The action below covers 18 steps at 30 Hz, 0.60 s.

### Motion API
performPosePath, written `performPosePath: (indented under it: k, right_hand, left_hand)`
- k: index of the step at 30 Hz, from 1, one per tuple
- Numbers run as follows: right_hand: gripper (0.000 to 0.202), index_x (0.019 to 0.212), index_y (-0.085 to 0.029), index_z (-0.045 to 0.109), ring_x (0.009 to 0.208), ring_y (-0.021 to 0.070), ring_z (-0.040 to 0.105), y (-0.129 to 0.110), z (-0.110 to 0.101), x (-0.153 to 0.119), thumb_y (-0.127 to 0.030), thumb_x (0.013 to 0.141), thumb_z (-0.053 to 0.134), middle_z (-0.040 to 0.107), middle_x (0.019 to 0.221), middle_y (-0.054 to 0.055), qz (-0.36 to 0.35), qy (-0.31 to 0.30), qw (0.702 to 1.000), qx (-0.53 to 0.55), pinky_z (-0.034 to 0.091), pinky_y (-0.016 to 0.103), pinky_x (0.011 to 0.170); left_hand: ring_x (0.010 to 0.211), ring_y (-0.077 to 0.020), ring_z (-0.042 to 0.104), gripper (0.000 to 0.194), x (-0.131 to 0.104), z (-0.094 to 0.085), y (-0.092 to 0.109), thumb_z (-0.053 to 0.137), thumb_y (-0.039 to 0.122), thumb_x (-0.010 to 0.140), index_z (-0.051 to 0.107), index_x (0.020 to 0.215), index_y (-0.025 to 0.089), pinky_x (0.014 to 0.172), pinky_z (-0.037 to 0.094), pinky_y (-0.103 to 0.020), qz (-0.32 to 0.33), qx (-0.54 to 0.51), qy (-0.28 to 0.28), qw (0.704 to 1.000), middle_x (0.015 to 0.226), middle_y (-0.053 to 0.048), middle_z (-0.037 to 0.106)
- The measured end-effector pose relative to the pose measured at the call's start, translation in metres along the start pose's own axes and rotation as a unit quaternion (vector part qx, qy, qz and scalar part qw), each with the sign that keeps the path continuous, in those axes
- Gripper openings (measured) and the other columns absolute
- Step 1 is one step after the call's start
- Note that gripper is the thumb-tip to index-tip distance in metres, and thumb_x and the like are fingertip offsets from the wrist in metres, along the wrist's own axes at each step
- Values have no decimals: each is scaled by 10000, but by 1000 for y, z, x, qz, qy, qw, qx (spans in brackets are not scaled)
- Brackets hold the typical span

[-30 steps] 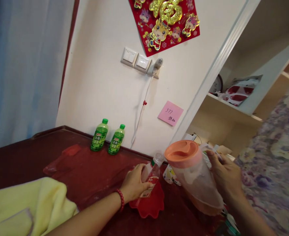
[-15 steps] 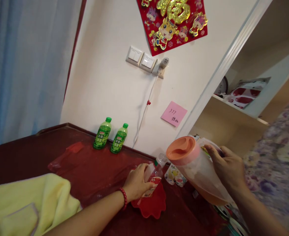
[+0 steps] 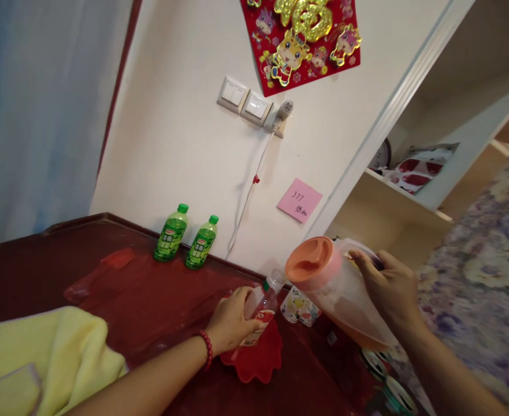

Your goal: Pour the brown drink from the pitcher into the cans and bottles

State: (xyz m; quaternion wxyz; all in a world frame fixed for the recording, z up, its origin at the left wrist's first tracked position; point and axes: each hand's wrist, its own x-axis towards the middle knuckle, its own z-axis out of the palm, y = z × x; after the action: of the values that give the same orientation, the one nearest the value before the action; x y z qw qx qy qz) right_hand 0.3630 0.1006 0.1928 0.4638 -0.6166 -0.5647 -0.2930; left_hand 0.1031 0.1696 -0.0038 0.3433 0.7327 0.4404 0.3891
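Note:
My left hand (image 3: 233, 325), with a red bead bracelet on the wrist, is closed around a clear plastic bottle (image 3: 264, 312) with a red and white label. The uncapped bottle leans to the right above a red scalloped dish (image 3: 257, 359). My right hand (image 3: 386, 289) grips the handle of a translucent pitcher (image 3: 345, 297) with an orange lid (image 3: 309, 261). The pitcher is tilted, its spout close to the bottle's mouth, and orange-brown liquid lies along its lower side. I cannot make out a stream between them. A patterned paper cup (image 3: 298, 306) stands behind the bottle.
Two green drink bottles (image 3: 171, 234) stand against the wall. A yellow towel (image 3: 59, 352) lies on the dark red table (image 3: 159, 315) at left. Open cans (image 3: 395, 396) stand at lower right. A white cord (image 3: 245, 205) hangs from the wall socket.
The whole view has shifted a little to the left. The pitcher stays tilted beside the bottle's mouth, and more of the cans at lower right shows. Both hands keep their grip.

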Motion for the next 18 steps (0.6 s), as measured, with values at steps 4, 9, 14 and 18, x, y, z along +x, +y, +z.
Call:
performPosePath:
  k: [4, 9, 14, 18]
  right_hand:
    - [819, 521, -269, 356, 511, 136, 325, -4, 1, 2, -1045, 753, 474, 302, 501, -47, -14, -5, 1000, 11, 250, 310, 525]
    - [811, 535, -261, 385, 505, 134, 328, -1, 5, 1, -1027, 772, 503, 306, 504, -48, -22, -10, 1000, 17, 247, 314, 519]
    - [813, 538, -266, 368, 504, 137, 327, -3, 7, 2, -1035, 765, 501, 306, 504, -44, -27, -11, 999, 23, 241, 318, 508]
    - [815, 537, -275, 333, 489, 140, 315, -5, 6, 3, -1046, 766, 464, 284, 497, -43, -36, -9, 999, 15, 232, 323, 504]
  left_hand:
    - [1224, -345, 710, 596, 0, 0, -1, 874, 292, 742, 655, 1292, 224, 1014, 509, -394, -4, 8, -3, 1000, 1337, -98, 752]
    - [1208, -322, 715, 631, -2, -1, 2, 874, 287, 747, 641, 1331, 241, 998, 515, -376, -4, 16, -6, 1000, 1352, -75, 747]
    - [1224, -324, 706, 595, -2, -2, 2, 886, 319, 748, 657, 1293, 251, 1011, 513, -379, -1, 18, -5, 1000, 1349, -65, 747]
    - [1212, -328, 711, 625, -2, -3, 4, 894, 322, 743, 648, 1313, 247, 1008, 514, -383, -6, 20, -10, 1000, 1346, -67, 751]
